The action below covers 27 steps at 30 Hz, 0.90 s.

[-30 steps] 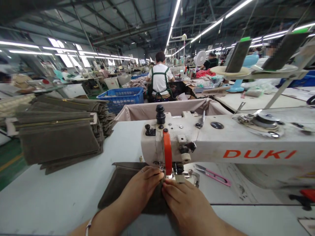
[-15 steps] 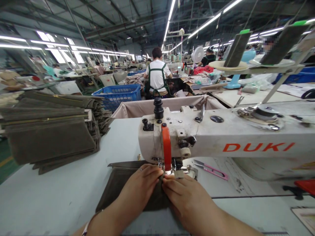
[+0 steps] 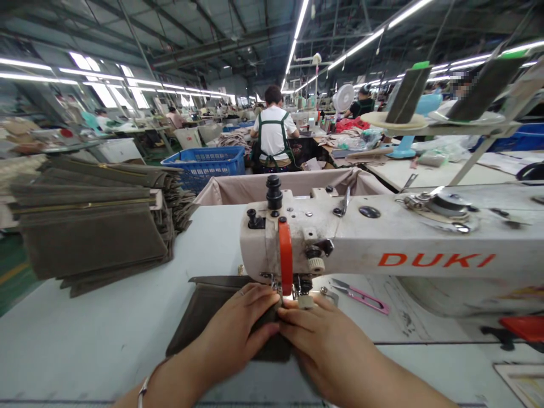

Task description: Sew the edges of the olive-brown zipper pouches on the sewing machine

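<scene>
A dark olive-brown fabric piece (image 3: 199, 311), folded in layers, lies under the needle area of a white sewing machine (image 3: 352, 249) with an orange guard (image 3: 286, 258). My left hand (image 3: 244, 317) rests on top of the fabric with fingers stretched toward the presser foot and the thumb apart from them. Right of the needle, my right hand (image 3: 318, 334) has its fingers bent and pressed together on the fabric's right edge. The fingertips of both hands nearly meet just in front of the foot. Fingers and guard hide the stitching point.
Pink-handled thread snips (image 3: 369, 300) lie on the machine bed at right. At left is a tall stack of olive fabric pieces with zippers (image 3: 93, 232). Behind the machine are a pinkish cloth-lined bin (image 3: 238, 184), a blue basket (image 3: 208, 161) and a seated person (image 3: 273, 130). Thread cones (image 3: 410, 93) stand at upper right.
My left thumb has spread away from its fingers and now shows on the fabric. The right hand and fabric stay almost in place. The camera view has shifted slightly.
</scene>
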{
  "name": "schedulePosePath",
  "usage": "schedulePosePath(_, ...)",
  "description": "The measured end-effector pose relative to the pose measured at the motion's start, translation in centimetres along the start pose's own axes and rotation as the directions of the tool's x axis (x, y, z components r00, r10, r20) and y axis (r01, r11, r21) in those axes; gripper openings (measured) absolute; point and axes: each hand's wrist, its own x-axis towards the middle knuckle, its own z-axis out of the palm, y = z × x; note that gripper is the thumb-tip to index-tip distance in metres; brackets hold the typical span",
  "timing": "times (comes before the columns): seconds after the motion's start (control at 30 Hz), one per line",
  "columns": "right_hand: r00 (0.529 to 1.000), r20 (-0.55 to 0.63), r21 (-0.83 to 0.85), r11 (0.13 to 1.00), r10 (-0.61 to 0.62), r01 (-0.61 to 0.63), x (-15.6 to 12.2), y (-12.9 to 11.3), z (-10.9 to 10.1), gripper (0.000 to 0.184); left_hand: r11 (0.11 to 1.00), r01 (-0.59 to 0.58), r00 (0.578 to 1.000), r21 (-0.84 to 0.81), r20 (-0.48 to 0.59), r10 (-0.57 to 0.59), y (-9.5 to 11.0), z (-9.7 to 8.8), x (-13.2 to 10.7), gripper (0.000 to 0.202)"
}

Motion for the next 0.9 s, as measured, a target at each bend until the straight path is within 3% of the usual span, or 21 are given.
schedulePosePath(0.1, 0.991, 0.125, 0.052, 0.997, 0.045, -0.051, -1.2, 0.4, -3.6, 0.056, 0.997, -0.070, 0.995, 0.043, 0.072, 0.066, 0.4, -0.5, -1.2, 0.075)
schedulePosePath(0.17, 0.987, 0.129, 0.024, 0.994, 0.099, -0.103, -1.8, 1.0, -4.4, 0.058, 0.989, -0.133, 0.988, 0.067, 0.092, 0.127, 0.9, -0.6, -1.9, 0.063)
schedulePosePath(0.23, 0.982, 0.068, -0.011, 0.984, 0.178, -0.177, -1.7, 1.9, -3.7, 0.044, 0.978, -0.186, 0.981, 0.096, 0.080, 0.178, 1.6, -0.5, -2.2, 0.050)
schedulePosePath(0.33, 0.952, -0.078, -0.057, 0.952, 0.295, -0.300, -0.5, 3.2, -1.2, 0.015, 0.970, -0.203, 0.979, 0.137, 0.044, 0.199, 2.6, -0.3, -2.1, 0.051)
schedulePosePath(0.43, 0.928, -0.158, -0.079, 0.933, 0.337, -0.352, 0.2, 3.7, 0.7, 0.006, 0.968, -0.197, 0.980, 0.157, -0.003, 0.200, 2.9, -0.2, -1.6, 0.044)
schedulePosePath(0.53, 0.958, -0.176, -0.072, 0.968, 0.226, -0.242, -0.4, 3.1, 0.8, 0.005, 0.973, -0.191, 0.978, 0.129, -0.063, 0.200, 2.5, 0.1, -1.6, 0.033)
schedulePosePath(0.63, 0.986, -0.152, -0.024, 0.997, 0.062, -0.067, -1.2, 1.8, 0.3, 0.004, 0.993, -0.106, 0.987, 0.054, -0.113, 0.111, 2.0, 0.6, -2.0, 0.040)
schedulePosePath(0.7, 0.993, -0.117, -0.017, 1.000, -0.021, 0.019, -1.2, 1.0, 0.3, 0.012, 0.999, -0.045, 0.992, 0.008, -0.116, 0.045, 1.8, 0.8, -2.2, 0.041)
schedulePosePath(0.8, 0.991, -0.107, -0.049, 0.996, -0.085, 0.081, -0.7, 0.6, 0.9, 0.019, 0.998, 0.030, 0.993, -0.059, -0.109, -0.036, 1.6, 0.6, -2.1, 0.034)
schedulePosePath(0.9, 0.981, -0.139, -0.107, 0.987, -0.132, 0.118, -0.3, 0.9, 2.0, 0.010, 0.992, 0.084, 0.988, -0.093, -0.120, -0.095, 1.6, 0.3, -1.8, 0.033)
